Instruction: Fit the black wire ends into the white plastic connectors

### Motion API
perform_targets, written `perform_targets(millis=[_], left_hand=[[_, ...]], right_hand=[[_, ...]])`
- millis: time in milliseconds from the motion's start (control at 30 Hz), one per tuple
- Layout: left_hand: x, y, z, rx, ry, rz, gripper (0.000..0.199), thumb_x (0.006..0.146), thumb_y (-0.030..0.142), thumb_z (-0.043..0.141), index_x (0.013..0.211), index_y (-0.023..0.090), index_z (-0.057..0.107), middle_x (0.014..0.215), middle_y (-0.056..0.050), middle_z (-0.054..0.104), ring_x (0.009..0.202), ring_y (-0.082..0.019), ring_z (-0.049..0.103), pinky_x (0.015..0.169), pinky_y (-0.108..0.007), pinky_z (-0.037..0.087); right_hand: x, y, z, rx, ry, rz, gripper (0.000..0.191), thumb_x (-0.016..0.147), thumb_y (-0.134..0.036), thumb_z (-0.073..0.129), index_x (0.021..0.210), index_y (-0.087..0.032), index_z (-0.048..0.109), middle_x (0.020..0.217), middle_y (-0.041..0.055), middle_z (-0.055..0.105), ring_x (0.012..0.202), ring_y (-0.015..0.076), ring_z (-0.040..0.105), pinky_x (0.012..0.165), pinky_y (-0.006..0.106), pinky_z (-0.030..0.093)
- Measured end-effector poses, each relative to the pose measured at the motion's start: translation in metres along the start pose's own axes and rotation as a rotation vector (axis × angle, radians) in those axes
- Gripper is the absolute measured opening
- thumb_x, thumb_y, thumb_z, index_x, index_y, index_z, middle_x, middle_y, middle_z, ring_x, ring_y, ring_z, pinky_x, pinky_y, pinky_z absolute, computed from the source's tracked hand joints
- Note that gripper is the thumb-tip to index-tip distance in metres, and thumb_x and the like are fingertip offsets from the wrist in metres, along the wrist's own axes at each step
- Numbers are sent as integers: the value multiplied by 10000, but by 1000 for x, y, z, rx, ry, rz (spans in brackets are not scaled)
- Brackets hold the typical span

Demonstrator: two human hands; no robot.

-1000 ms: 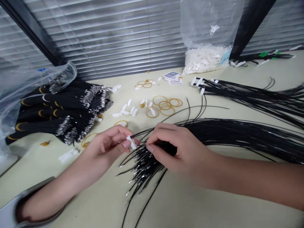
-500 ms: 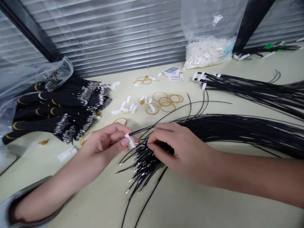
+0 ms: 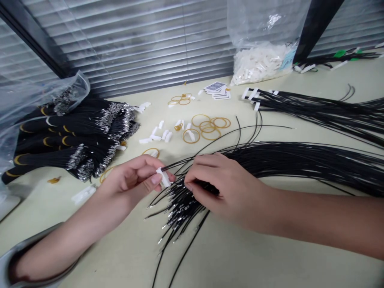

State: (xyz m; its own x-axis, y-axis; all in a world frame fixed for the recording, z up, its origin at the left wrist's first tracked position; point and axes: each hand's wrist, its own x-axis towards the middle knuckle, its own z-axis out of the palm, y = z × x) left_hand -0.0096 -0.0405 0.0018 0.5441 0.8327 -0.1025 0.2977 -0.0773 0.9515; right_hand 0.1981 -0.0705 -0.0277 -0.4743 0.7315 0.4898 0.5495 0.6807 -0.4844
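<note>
Pale table (image 3: 255, 256) under everything. Loose black wire bundle (image 3: 300, 162) runs in from the wearer's right, metal-tipped ends fanned out under and in front of the right hand (image 3: 223, 186). Banded wire bundles (image 3: 60, 140) at far left, bag of white parts (image 3: 261, 66) at the back. Right hand: thumb and index pinched together on a single wire (image 3: 179, 183) near its end, just right of the connector; other fingers curled. Left hand (image 3: 135, 176): grasping a white connector (image 3: 163, 178) between thumb and fingers, tilted, held at the fingertips with its right end clear of the thumb. A few black wires already run from the connector's upper end, passing behind the right hand. Whether the pinched wire's tip is inside the connector, can't tell, too small.
</note>
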Motion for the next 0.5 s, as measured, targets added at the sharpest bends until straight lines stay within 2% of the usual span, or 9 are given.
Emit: perform_targets(millis=[267,500], left_hand=[[0,4,0,-25,-14,-5,73,891,218,548,920,159,579,854,-2,671,775,-61,581,686,-115,427],[-2,1,-1,-44,6,-41,93,867,242,589,929,178,614,827,0,664,737,-72,564,661,-121,430]], right_hand=[[-1,1,0,-21,2,-51,136,841,-112,511,753,-107,615,714,9,509,677,95,440,659,245,325],[-1,0,-1,-91,23,-134,153,851,-103,492,755,-98,612,714,25,498,663,108,426,654,255,331]])
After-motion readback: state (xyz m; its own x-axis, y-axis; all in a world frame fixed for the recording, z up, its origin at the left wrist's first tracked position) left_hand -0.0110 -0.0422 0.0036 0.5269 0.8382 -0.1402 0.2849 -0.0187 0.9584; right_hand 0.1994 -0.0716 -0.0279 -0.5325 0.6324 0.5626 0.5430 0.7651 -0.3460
